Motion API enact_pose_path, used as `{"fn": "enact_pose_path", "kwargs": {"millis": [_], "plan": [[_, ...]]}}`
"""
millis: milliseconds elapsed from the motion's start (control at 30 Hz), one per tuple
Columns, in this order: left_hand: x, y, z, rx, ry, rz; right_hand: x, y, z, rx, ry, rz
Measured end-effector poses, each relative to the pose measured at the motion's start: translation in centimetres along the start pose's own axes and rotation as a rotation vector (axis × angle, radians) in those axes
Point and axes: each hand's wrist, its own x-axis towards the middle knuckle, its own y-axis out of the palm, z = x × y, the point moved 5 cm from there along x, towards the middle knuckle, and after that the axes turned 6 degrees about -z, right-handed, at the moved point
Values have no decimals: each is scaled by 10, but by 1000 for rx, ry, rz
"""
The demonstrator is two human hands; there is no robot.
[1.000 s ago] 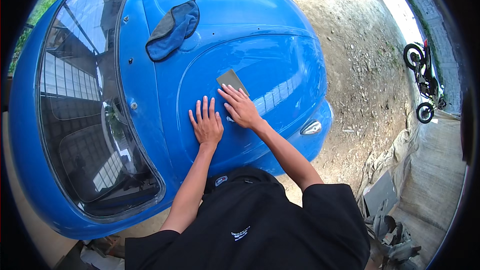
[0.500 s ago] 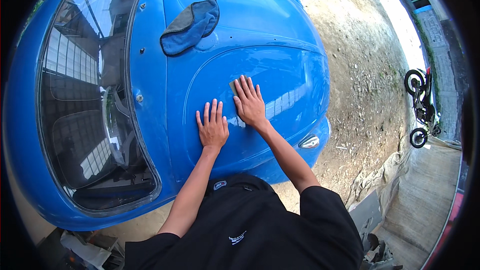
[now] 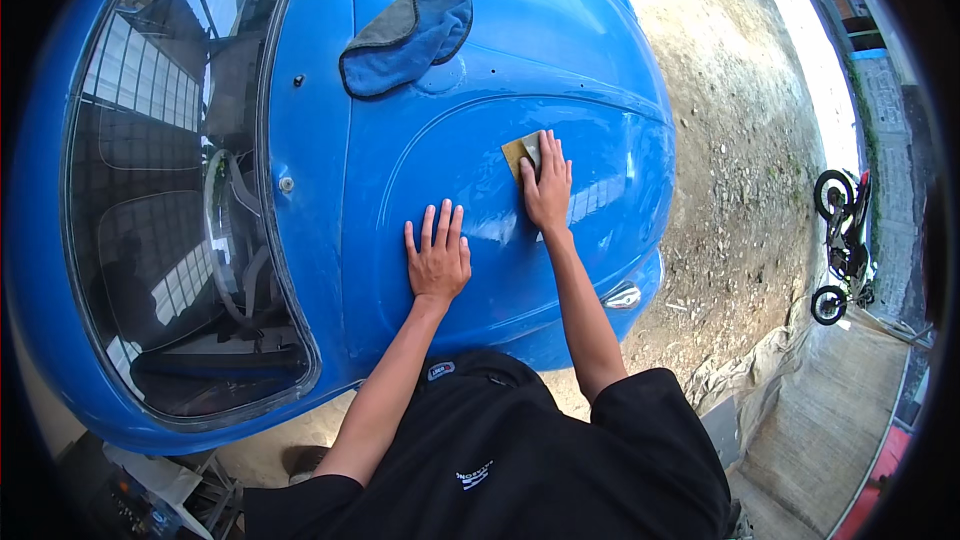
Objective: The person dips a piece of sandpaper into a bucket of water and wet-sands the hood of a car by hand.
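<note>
My left hand [image 3: 440, 262] lies flat on the blue hood [image 3: 430, 165] of a rounded car, fingers stretched and holding nothing. Farther right on the same panel, my right hand [image 3: 547, 198] presses a folded piece of sandpaper [image 3: 514, 154] to the paint. Its tan face and a grey folded part show beside the thumb and fingers; the rest is hidden under the hand. Wet-looking sheen and pale reflections show on the paint around it. A blue and grey microfiber cloth [image 3: 405, 45] rests crumpled on the hood beyond both hands.
The windshield [image 3: 180, 190] is at the left, with small nozzle fittings [image 3: 287, 184] on the panel beside it. A chrome-rimmed lamp [image 3: 622, 295] sits near my right forearm. Past the car are gravelly ground [image 3: 740, 140] and a parked motorcycle [image 3: 845, 245].
My right hand has slid right and slightly away from me with the sandpaper, and more of the sheet shows. My left hand still lies on the hood. The view has shifted slightly.
</note>
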Motion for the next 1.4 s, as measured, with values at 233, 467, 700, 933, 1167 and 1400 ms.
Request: {"fn": "enact_pose_path", "kwargs": {"millis": [233, 467, 700, 933, 1167, 1400], "plan": [[8, -1, -9, -22, 26, -47, -24, -1, 25, -99, -117, -149], [7, -2, -10, -39, 59, -110, -62, -27, 44, 377, -161, 160], [8, -1, 15, -469, -28, -64, -132, -77, 57, 1436, 642, 26], [-3, -48, -52, -1653, -485, 393, -173, -104, 42, 1642, 834, -33], [-15, -40, -53, -1446, -449, 299, -172, -115, 23, 1333, 655, -229], [-23, -62, -58, -1458, -460, 263, -171, -118, 73, 1091, 377, -71]]}}
